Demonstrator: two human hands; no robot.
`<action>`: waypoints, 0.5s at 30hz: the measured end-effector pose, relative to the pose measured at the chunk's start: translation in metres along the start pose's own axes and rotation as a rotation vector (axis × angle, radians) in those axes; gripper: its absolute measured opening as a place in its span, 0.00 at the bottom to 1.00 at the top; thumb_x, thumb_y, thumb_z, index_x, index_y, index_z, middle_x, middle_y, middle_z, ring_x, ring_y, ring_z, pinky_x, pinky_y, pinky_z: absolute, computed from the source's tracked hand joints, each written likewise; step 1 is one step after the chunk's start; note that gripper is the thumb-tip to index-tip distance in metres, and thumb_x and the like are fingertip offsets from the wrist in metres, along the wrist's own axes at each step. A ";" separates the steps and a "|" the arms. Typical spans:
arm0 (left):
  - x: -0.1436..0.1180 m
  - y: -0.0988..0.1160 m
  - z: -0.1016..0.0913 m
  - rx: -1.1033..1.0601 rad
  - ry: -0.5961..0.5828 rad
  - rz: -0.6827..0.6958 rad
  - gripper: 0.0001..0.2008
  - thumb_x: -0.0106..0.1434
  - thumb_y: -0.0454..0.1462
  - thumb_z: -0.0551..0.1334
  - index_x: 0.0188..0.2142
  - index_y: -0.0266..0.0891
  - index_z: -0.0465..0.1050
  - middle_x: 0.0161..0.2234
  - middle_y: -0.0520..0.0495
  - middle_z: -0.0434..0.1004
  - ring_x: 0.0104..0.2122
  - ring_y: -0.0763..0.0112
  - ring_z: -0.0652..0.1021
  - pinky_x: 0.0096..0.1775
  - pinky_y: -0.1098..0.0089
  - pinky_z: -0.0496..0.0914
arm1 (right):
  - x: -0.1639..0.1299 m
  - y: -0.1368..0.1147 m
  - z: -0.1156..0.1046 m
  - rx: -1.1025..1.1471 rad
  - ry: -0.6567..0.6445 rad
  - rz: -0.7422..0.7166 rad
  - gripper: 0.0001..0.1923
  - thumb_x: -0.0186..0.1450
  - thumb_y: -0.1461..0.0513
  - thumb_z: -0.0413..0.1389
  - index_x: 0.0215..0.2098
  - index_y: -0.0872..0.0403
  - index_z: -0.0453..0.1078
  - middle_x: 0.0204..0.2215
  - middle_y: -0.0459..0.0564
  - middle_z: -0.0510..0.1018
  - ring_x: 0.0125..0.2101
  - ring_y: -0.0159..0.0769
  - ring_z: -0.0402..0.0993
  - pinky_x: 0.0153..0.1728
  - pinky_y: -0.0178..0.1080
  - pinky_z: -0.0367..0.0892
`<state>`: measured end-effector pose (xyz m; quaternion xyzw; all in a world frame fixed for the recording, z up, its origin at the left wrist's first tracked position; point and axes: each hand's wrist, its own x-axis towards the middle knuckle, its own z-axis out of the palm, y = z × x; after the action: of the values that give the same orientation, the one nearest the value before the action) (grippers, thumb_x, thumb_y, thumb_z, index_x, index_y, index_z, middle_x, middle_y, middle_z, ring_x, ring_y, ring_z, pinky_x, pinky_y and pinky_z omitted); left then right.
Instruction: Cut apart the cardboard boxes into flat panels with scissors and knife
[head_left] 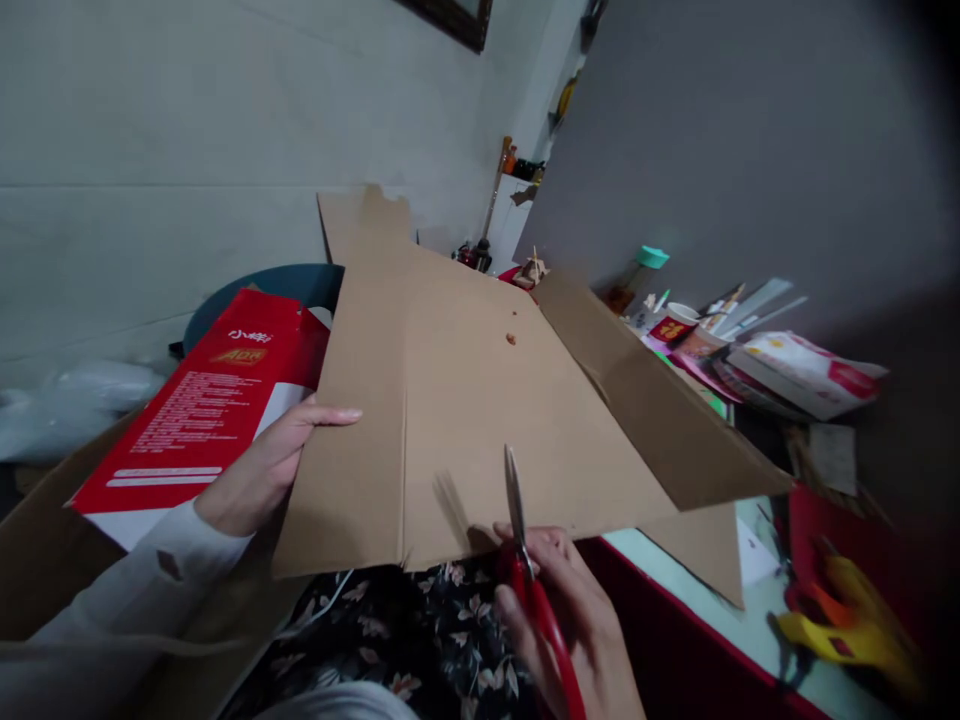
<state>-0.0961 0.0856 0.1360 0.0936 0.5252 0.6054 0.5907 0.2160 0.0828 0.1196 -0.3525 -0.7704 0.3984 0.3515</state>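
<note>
A large unfolded sheet of brown cardboard (465,420) stretches before me, creased lengthwise, with a raised flap on its right. My left hand (277,455) grips its left edge, thumb on top and the other fingers hidden underneath. In my right hand (570,590) is a pair of scissors (516,500) with red handles. Their blades look closed and point up over the near part of the sheet. My right fingertips are close to the near edge of the cardboard; whether they touch it I cannot tell.
Left of the sheet lies a red box (202,410) with white print, before a dark blue round container (262,285). On the right, a cluttered table (720,620) bears paper cups (675,320) with pens, a white-and-red packet (810,370) and a yellow tool (847,620).
</note>
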 end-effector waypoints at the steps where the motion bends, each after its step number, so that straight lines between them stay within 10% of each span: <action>1: 0.000 -0.001 0.000 0.000 -0.003 0.016 0.40 0.41 0.27 0.75 0.56 0.36 0.72 0.36 0.39 0.85 0.28 0.53 0.85 0.30 0.62 0.81 | -0.009 -0.002 0.002 -0.012 0.019 0.016 0.18 0.68 0.63 0.58 0.55 0.42 0.74 0.44 0.52 0.78 0.43 0.43 0.78 0.41 0.41 0.77; 5: -0.002 -0.006 -0.002 0.005 -0.035 0.081 0.36 0.40 0.26 0.75 0.51 0.33 0.75 0.33 0.39 0.85 0.25 0.56 0.84 0.30 0.63 0.81 | -0.050 -0.004 0.023 0.006 0.133 0.121 0.23 0.68 0.57 0.60 0.61 0.40 0.71 0.54 0.54 0.78 0.53 0.49 0.75 0.54 0.50 0.72; 11: -0.005 -0.013 0.000 0.010 -0.072 0.181 0.30 0.41 0.25 0.73 0.47 0.31 0.77 0.34 0.41 0.86 0.26 0.62 0.83 0.32 0.66 0.82 | -0.082 -0.004 0.034 0.172 -0.183 0.430 0.16 0.68 0.50 0.59 0.48 0.50 0.74 0.29 0.47 0.75 0.28 0.36 0.71 0.30 0.36 0.68; 15: -0.007 -0.020 0.000 -0.005 -0.082 0.251 0.31 0.42 0.23 0.72 0.48 0.31 0.77 0.36 0.44 0.86 0.28 0.65 0.83 0.33 0.67 0.83 | -0.097 -0.005 0.041 0.180 -0.055 0.417 0.22 0.65 0.41 0.57 0.42 0.48 0.72 0.25 0.45 0.70 0.24 0.34 0.65 0.24 0.35 0.62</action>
<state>-0.0819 0.0751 0.1249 0.1817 0.4831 0.6716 0.5315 0.2293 -0.0140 0.0809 -0.4602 -0.6516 0.5390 0.2704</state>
